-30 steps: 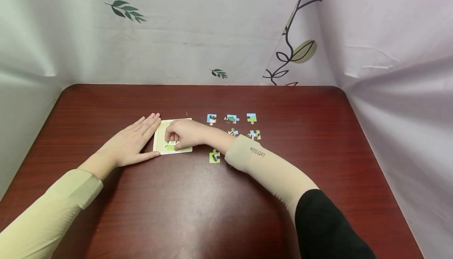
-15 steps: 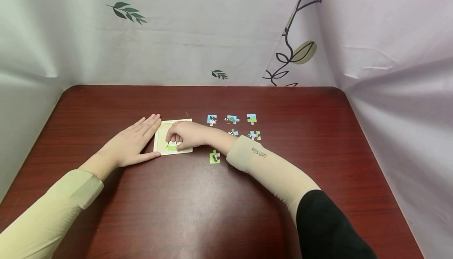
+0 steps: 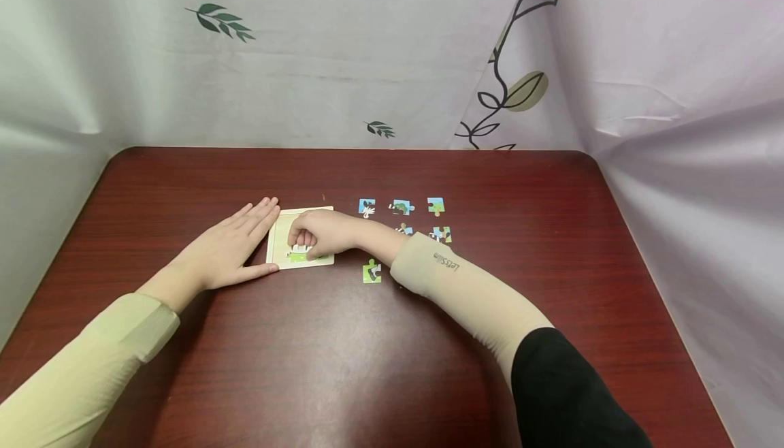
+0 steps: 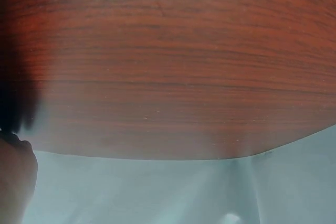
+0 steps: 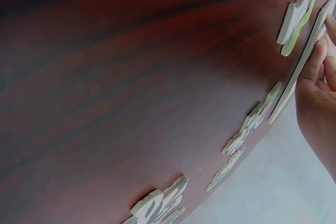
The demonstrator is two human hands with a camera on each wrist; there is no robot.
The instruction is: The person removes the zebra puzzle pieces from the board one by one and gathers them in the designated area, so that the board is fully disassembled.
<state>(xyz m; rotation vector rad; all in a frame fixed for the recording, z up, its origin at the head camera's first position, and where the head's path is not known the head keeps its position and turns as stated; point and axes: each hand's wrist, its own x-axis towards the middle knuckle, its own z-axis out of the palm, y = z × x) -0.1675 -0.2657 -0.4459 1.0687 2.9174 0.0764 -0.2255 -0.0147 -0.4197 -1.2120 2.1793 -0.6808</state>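
A pale wooden puzzle tray (image 3: 280,237) lies left of the table's middle. My left hand (image 3: 226,247) rests flat with straight fingers, its fingertips and thumb touching the tray's left edge. Over the tray's right part, my right hand (image 3: 324,231) has its fingers curled down and holds a green-and-white puzzle piece (image 3: 297,256) against the tray's lower part. The hand hides much of that piece and what lies beneath the palm. In the right wrist view the right hand (image 5: 320,80) shows at the edge of the tray (image 5: 295,80). Only a bit of the left hand (image 4: 16,174) appears in the left wrist view.
Loose puzzle pieces lie right of the tray: a blue-and-white one (image 3: 367,208), a green-and-blue one (image 3: 401,207), a green one (image 3: 435,205), a mixed one (image 3: 441,233) and a lower green one (image 3: 371,272). The right forearm partly covers another (image 3: 404,229). Curtains (image 3: 306,80) surround the reddish-brown table (image 3: 294,366).
Both hands stay almost still. The right hand keeps its curled fingers at the puzzle piece in the tray, and the loose pieces have not moved.
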